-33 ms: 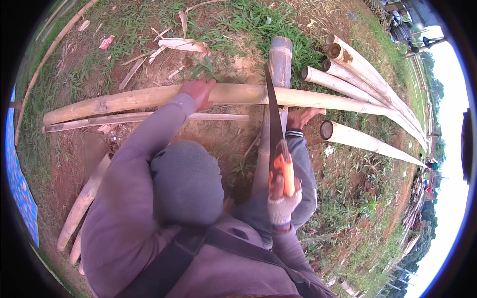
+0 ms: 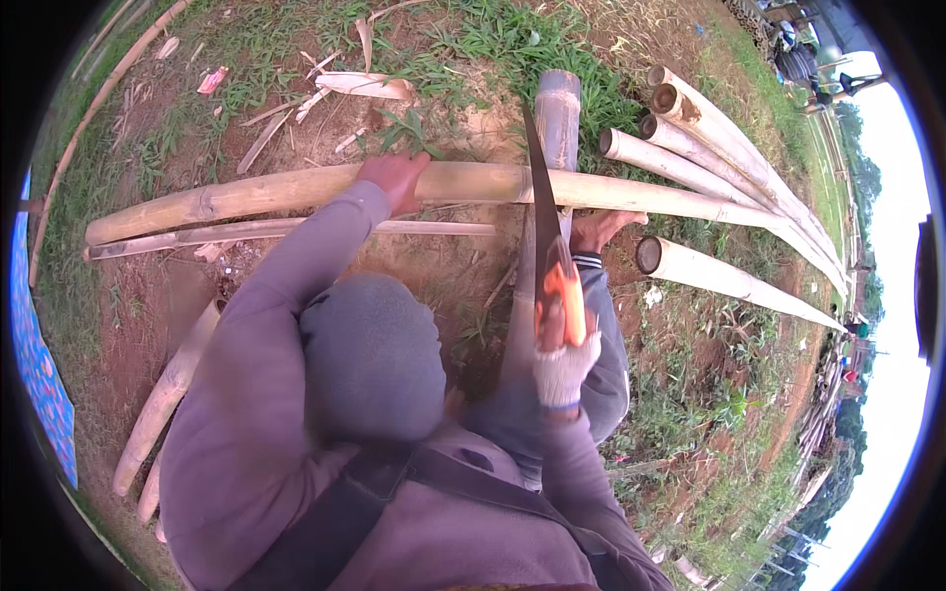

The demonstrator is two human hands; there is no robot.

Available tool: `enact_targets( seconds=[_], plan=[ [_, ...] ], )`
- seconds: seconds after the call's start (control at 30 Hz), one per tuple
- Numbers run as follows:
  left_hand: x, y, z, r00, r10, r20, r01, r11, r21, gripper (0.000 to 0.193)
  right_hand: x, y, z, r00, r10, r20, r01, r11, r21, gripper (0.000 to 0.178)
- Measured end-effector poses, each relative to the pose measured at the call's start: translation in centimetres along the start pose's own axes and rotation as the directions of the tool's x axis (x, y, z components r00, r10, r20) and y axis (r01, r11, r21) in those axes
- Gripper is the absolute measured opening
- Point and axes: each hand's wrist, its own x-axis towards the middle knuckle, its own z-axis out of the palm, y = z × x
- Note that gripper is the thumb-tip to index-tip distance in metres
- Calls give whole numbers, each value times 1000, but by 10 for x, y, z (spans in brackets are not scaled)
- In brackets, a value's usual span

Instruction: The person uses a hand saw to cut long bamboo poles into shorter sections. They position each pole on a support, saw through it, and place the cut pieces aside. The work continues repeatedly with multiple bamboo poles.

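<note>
Through the head view I have the left hand (image 2: 394, 183) with fingers clamped over the pole (image 2: 473, 183), which lies across the log (image 2: 559, 120) near its far end. The gloved right hand (image 2: 569, 347) has its fingers closed round the orange handle (image 2: 564, 283) of the saw (image 2: 545, 202); its blade crosses the pole by the log's left edge, tooth contact unclear to me. A bare foot (image 2: 603, 232) sits just right of the log.

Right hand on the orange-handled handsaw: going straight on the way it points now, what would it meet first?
Most likely the pale bamboo pole that the handsaw crosses; depth is unclear, so the right hand might pass above it.
</note>
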Motion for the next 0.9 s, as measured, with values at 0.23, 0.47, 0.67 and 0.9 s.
enact_targets(
  seconds=[0.23, 0.47, 0.67, 0.9],
  plan=[
    [3, 5, -5, 1000, 11, 20, -11, 1000, 1, 70, 44, -15, 17, 947, -304, 99, 316, 837, -447, 15],
    [6, 0, -12, 999, 7, 32, -6, 1000, -24, 70, -62, -23, -48, 996, 85, -1, -85, 996, -15, 26],
    [19, 10, -20, 996, 25, 84, -22, 999, -30, 71, 104, -1, 33, 939, -268, 218, 340, 610, -716, 21],
    [3, -5, -19, 998, -49, 51, 50, 999, -20, 67, -67, -34, -51, 996, 80, 27, -78, 994, -81, 27]
  ],
)
